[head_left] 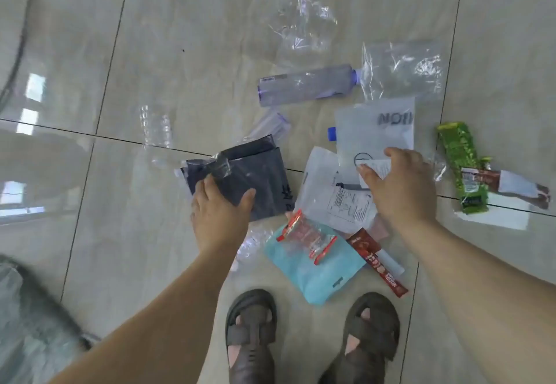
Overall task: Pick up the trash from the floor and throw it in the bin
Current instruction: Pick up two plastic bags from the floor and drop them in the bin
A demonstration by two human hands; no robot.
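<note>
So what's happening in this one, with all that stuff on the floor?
A person stands over litter scattered on a tiled floor. Their left hand grips a dark grey plastic bag, and their right hand pinches a small white paper slip above a white pouch. A clear plastic bottle, a green wrapper, a light blue packet and other wrappers lie on the floor. No bin is clearly in view.
</note>
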